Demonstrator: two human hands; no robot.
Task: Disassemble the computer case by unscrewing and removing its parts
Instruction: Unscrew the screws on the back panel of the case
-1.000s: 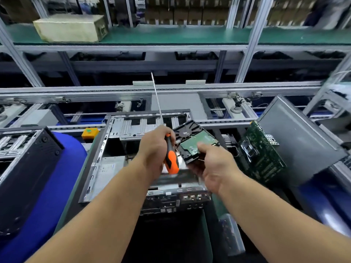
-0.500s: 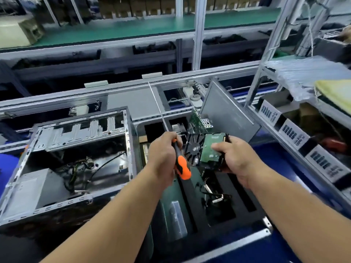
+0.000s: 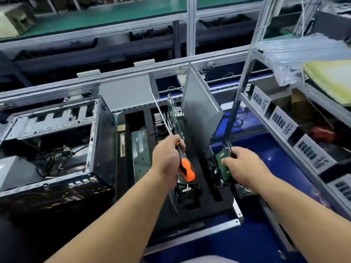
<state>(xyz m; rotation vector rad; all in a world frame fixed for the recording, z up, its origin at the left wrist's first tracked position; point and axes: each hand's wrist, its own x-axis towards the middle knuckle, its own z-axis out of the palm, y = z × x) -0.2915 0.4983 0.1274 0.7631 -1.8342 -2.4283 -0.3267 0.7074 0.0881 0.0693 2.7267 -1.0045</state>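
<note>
Left of the left hand (image 3: 167,160), the computer case (image 3: 57,122) is bare dull metal; the screwdriver (image 3: 185,168) handle looks like glossy orange-black plastic, shaft polished steel.

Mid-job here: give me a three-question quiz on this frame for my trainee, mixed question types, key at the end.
1. True or false: the left hand holds the screwdriver with its shaft pointing up and away.
2. What does the right hand grip? A) the hard drive B) a cable C) the side panel
3. Fill in: the hard drive is held over the black foam ____, to the right of the open computer case.

Key: 1 true; 2 A; 3 tray
</note>
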